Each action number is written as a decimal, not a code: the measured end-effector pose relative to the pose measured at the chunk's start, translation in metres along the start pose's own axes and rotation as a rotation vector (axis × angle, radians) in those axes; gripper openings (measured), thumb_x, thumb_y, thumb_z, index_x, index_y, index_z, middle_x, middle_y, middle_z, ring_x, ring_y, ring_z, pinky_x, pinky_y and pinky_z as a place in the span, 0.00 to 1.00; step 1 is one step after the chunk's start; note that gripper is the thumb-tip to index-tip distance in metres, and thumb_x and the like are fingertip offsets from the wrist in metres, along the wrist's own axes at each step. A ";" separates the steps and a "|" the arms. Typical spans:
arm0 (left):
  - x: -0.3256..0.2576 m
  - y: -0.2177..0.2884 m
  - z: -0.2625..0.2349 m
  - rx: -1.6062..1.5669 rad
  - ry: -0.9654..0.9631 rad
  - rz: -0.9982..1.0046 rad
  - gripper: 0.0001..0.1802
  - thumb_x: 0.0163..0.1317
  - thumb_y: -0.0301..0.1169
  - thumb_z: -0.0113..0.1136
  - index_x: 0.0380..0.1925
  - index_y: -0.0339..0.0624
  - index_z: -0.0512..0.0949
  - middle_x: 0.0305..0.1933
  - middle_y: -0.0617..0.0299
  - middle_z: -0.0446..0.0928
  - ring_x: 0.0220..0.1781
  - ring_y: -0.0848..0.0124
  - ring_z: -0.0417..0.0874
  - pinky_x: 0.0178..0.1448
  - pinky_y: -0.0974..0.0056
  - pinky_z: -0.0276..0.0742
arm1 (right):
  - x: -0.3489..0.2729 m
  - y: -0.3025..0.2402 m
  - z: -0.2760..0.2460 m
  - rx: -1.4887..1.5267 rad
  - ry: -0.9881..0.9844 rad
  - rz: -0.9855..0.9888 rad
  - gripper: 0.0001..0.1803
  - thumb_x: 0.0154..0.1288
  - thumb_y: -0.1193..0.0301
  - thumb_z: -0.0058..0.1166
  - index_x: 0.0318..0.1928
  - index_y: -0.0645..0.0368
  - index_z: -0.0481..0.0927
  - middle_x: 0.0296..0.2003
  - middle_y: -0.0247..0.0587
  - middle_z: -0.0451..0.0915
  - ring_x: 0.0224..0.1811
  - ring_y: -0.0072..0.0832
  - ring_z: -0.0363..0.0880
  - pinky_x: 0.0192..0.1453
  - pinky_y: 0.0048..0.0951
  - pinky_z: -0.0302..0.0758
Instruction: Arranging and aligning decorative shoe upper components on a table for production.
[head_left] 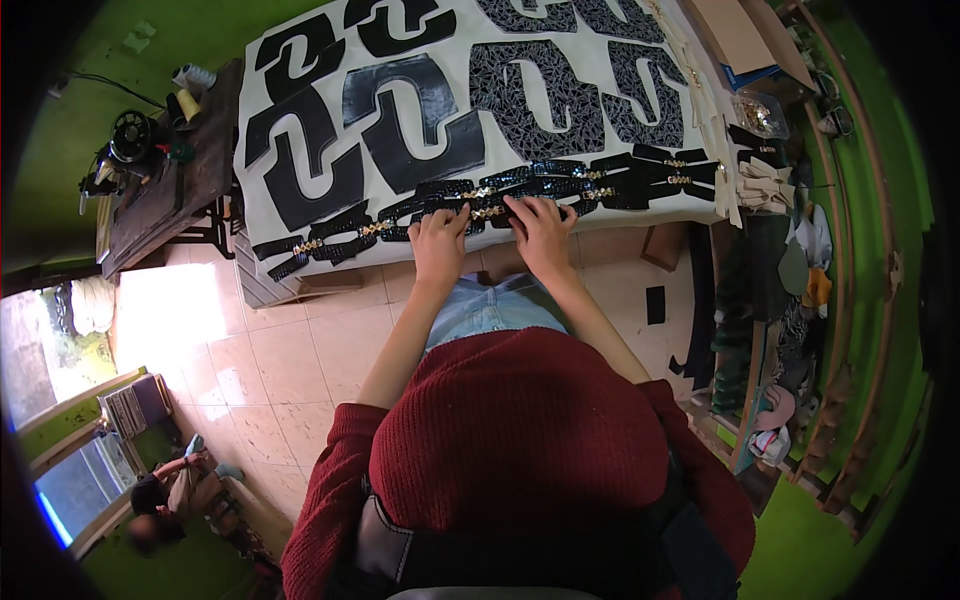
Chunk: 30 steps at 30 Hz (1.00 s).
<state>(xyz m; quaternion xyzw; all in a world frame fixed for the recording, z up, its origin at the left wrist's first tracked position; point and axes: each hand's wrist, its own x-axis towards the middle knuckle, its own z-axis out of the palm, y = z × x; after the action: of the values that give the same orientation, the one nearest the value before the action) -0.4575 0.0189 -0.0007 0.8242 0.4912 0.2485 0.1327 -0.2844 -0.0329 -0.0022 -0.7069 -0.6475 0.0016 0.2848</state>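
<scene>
Along the near edge of the cloth-covered table lies a row of glossy black strap pieces (340, 228) joined by gold trim (375, 229). My left hand (440, 243) is on a piece near the middle of the row, fingers bent down at its gold trim. Just to its right, my right hand (542, 236) grips the same row from the near side, fingertips close to the left hand's. The fingertips' undersides and the exact hold are hidden. Beyond the row lie large curved cut pieces, some plain black (420, 150), others black with a pale line pattern (515, 115).
A sewing machine (130, 140) with thread spools (190, 105) stands on a dark table at the left. At the right are a cardboard box (740, 40), a clear container (760, 115) and crowded shelves. Another person (185, 490) sits at the lower left.
</scene>
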 end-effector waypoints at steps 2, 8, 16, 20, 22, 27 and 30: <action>0.000 0.000 0.000 0.041 -0.005 0.013 0.15 0.56 0.31 0.60 0.45 0.54 0.82 0.33 0.66 0.74 0.37 0.67 0.73 0.45 0.60 0.61 | -0.002 0.001 0.001 -0.008 -0.007 -0.014 0.18 0.55 0.70 0.59 0.49 0.44 0.79 0.42 0.29 0.75 0.49 0.28 0.71 0.56 0.48 0.54; 0.008 0.008 -0.006 0.076 0.059 0.147 0.17 0.58 0.33 0.58 0.47 0.44 0.80 0.52 0.53 0.74 0.54 0.56 0.74 0.62 0.52 0.61 | 0.002 -0.006 -0.002 -0.053 -0.025 -0.021 0.19 0.56 0.66 0.59 0.50 0.47 0.79 0.52 0.37 0.73 0.59 0.34 0.67 0.63 0.51 0.53; 0.002 -0.004 0.019 -0.054 -0.169 0.123 0.28 0.62 0.33 0.54 0.62 0.38 0.64 0.65 0.44 0.63 0.67 0.47 0.62 0.70 0.49 0.55 | 0.001 0.005 0.008 0.030 -0.183 -0.018 0.32 0.58 0.60 0.57 0.62 0.56 0.66 0.62 0.45 0.67 0.66 0.41 0.63 0.70 0.49 0.51; 0.001 -0.005 0.022 -0.004 -0.169 0.148 0.27 0.63 0.33 0.53 0.62 0.38 0.64 0.65 0.44 0.62 0.67 0.47 0.62 0.70 0.50 0.56 | 0.000 0.009 0.011 -0.041 -0.204 -0.050 0.33 0.59 0.59 0.55 0.64 0.55 0.64 0.62 0.44 0.67 0.67 0.39 0.62 0.70 0.49 0.52; 0.001 -0.006 0.024 0.001 -0.173 0.146 0.27 0.64 0.33 0.52 0.62 0.38 0.64 0.66 0.44 0.62 0.68 0.48 0.62 0.70 0.50 0.56 | 0.000 0.009 0.013 -0.040 -0.209 -0.053 0.32 0.60 0.59 0.55 0.64 0.55 0.65 0.62 0.43 0.67 0.67 0.39 0.62 0.70 0.49 0.52; 0.001 -0.007 0.026 0.012 -0.168 0.149 0.26 0.64 0.33 0.52 0.62 0.38 0.64 0.66 0.43 0.62 0.68 0.48 0.61 0.70 0.50 0.56 | 0.003 0.010 0.014 -0.033 -0.199 -0.040 0.32 0.60 0.59 0.54 0.63 0.56 0.65 0.62 0.42 0.67 0.67 0.38 0.61 0.70 0.48 0.52; 0.001 -0.006 0.024 0.004 -0.168 0.137 0.27 0.64 0.34 0.52 0.62 0.37 0.64 0.66 0.43 0.62 0.68 0.48 0.61 0.70 0.50 0.55 | 0.004 0.008 0.011 -0.053 -0.218 -0.043 0.33 0.58 0.60 0.56 0.63 0.56 0.64 0.63 0.40 0.67 0.68 0.35 0.60 0.71 0.46 0.51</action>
<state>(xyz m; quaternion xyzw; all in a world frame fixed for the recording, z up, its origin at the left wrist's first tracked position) -0.4488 0.0234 -0.0237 0.8741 0.4213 0.1860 0.1545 -0.2808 -0.0251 -0.0136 -0.6958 -0.6894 0.0550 0.1939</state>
